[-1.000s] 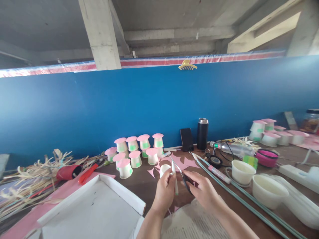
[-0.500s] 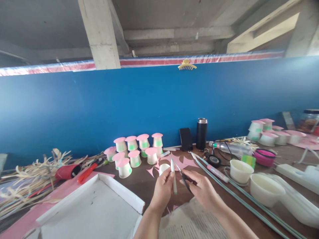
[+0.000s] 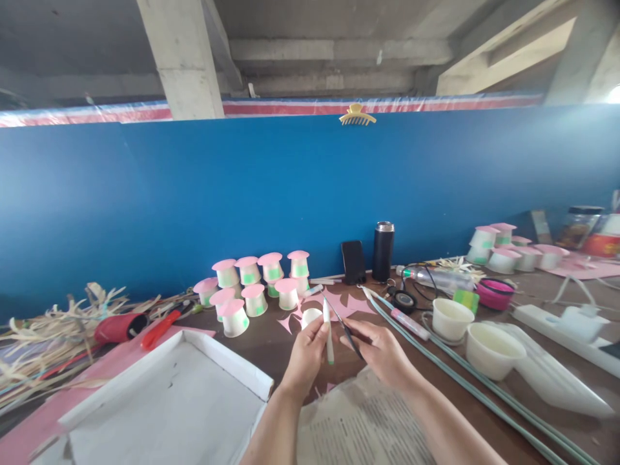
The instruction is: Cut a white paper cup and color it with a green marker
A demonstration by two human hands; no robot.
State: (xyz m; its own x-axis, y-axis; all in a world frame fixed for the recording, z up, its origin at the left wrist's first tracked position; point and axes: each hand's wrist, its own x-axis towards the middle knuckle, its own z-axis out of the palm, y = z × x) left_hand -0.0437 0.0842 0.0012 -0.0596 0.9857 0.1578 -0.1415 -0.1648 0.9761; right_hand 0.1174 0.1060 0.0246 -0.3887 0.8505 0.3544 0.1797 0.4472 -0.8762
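Note:
My left hand is closed, thumb and fingers pinching a narrow white piece with a green lower end. Just behind its fingers a white rounded thing shows; I cannot tell whether it is joined to the narrow piece. A slim tool with a black handle and a thin metal tip is gripped in my right hand. Its tip points up and left, close to the narrow piece. Beyond the hands lie pink paper offcuts and several white cups with pink discs on top.
A white tray is at the left, beside pale strips and a red tube. Newspaper lies under my forearms. Along the back stand a phone and a black flask. White bowls and blue-green tubes are right.
The view has shifted slightly, so the table things appear further left and a little higher. Both hands keep their grips, with the tool still beside the narrow white piece.

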